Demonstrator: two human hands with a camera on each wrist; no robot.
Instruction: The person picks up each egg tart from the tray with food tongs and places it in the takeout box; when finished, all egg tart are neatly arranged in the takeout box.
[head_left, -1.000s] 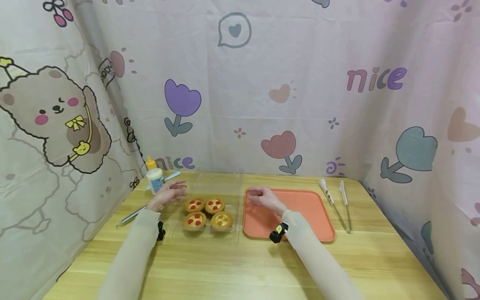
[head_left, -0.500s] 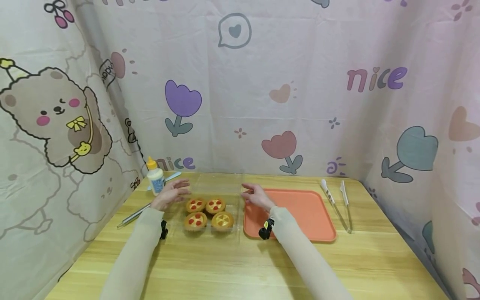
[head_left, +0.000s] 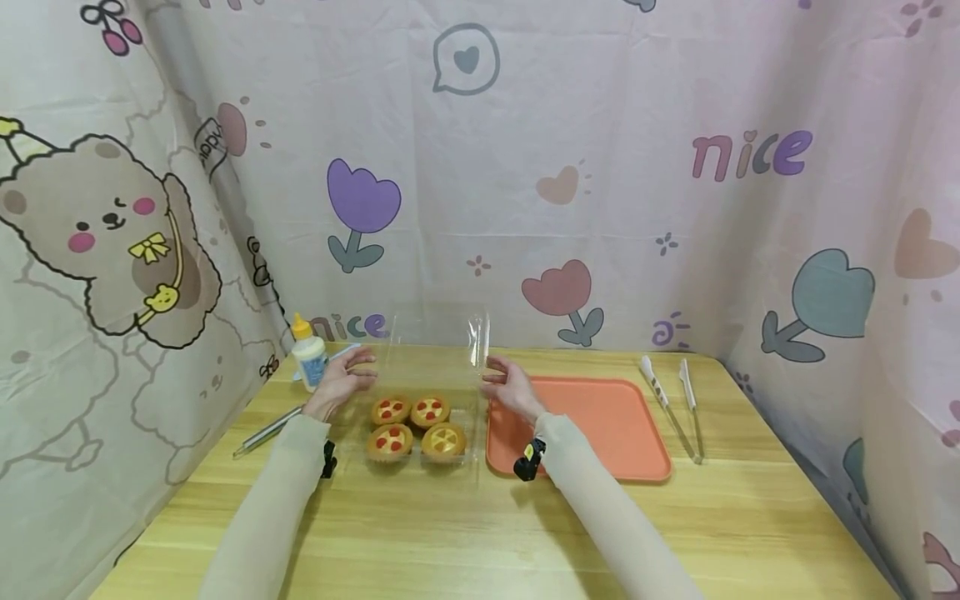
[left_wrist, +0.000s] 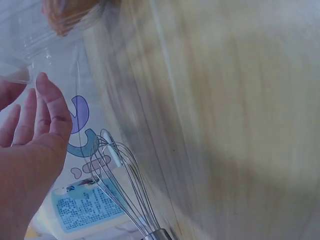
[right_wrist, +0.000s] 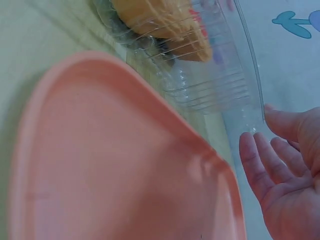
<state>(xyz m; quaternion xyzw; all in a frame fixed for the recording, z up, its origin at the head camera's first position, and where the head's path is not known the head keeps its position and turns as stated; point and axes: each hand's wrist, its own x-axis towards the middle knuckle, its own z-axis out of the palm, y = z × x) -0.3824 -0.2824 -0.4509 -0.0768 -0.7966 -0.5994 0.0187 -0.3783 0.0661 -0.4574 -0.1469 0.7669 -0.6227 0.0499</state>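
A clear plastic clamshell box (head_left: 471,454) on the table holds several small tarts (head_left: 390,440), most with red spots on top and one with a yellow pattern. Its lid (head_left: 431,346) is tilted up at the back. My left hand (head_left: 342,383) holds the lid's left edge, thumb and fingertips near a corner in the left wrist view. The right hand (head_left: 512,386) holds the opposite edge; in the right wrist view its thumb (right_wrist: 282,122) meets the rim. The exact contact of the fingertips is hard to see through the clear plastic.
An orange tray (head_left: 600,425) lies right of the box, with metal tongs (head_left: 678,417) beyond it. On the left stand a bottle with a yellow cap (head_left: 310,358) and a whisk (left_wrist: 125,175). A light blue utensil (head_left: 348,350) lies behind the bottle.
The right hand has moved left to the lid's edge, and the left hand has come slightly inward. The lid, lying low before, has now been raised between both hands.
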